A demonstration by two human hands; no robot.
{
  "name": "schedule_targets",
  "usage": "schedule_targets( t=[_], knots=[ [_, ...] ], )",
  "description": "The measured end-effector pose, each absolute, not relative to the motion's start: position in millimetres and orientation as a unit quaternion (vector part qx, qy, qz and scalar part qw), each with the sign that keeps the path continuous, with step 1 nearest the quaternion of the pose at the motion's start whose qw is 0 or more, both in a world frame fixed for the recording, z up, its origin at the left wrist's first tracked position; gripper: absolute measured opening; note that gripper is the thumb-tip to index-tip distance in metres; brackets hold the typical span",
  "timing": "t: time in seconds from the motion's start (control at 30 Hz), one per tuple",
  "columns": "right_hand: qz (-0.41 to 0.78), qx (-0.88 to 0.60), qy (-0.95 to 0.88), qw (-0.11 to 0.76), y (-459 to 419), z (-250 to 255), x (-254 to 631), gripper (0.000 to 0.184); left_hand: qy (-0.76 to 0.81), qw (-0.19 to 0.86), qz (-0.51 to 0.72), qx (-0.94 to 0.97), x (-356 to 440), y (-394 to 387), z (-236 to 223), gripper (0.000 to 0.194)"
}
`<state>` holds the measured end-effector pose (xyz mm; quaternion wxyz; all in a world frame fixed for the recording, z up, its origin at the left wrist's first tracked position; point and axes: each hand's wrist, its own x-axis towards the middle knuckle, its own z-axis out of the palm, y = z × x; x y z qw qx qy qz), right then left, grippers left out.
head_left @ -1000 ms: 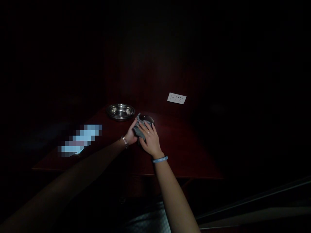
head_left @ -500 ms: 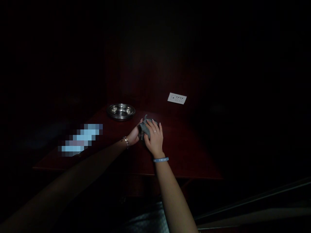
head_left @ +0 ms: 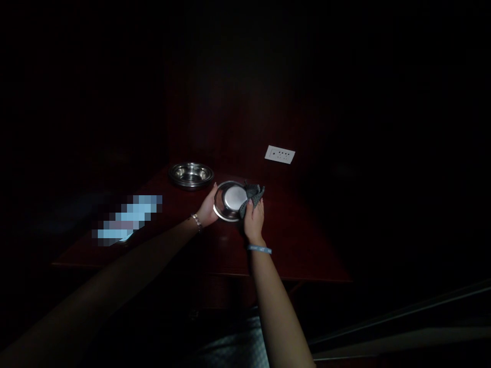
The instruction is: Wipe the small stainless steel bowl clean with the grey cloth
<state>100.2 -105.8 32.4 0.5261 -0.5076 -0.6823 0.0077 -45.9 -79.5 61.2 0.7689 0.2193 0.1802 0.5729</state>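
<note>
The grey cloth [head_left: 251, 197] has slid off to three o'clock, baring the round steel bowl [head_left: 230, 200]; left hand [head_left: 209, 207] grips its rim, right hand [head_left: 253, 220] seemingly pinches cloth.

Held bowl [head_left: 229, 200] on table [head_left: 299, 245], between hands; second bowl [head_left: 191, 175] behind-left; wall socket [head_left: 280, 154] behind-right.

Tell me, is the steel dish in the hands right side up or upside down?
Upside down, it seems: the dish shows a flat raised base toward the camera, tilted, left hand at its rim, right hand pressing a grey cloth against it.
</note>
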Motion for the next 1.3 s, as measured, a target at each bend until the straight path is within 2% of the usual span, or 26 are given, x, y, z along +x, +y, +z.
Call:
schedule_targets(
  t=[0.37, 0.57, 0.93, 1.13, 1.3],
  knots=[
    [0.03, -0.473, -0.73, 0.492, -105.0, 28.6, 95.5, 0.05, 0.183, 0.739, 0.627, 0.165, -52.8, -74.8, 61.9, 0.045],
    [0.027, -0.476, -0.748, 0.463, -106.8, 25.4, 93.5, 0.055, 0.166, 0.754, 0.61, 0.177, -51.5, -73.8, 61.0, 0.047],
    [-0.032, -0.449, -0.782, 0.43, -115.2, 33.2, 89.6, 0.064, 0.149, 0.766, 0.592, 0.199, -48.8, -78.4, 61.6, 0.035],
    [-0.066, -0.414, -0.827, 0.374, -123.6, 47.2, 85.2, 0.061, 0.15, 0.792, 0.554, 0.21, -43.3, -79.2, 52.0, 0.032],
    [-0.061, -0.439, -0.797, 0.41, -123.4, 48.0, 82.7, 0.056, 0.171, 0.794, 0.545, 0.207, -38.8, -77.9, 51.0, 0.031]
  ],
)
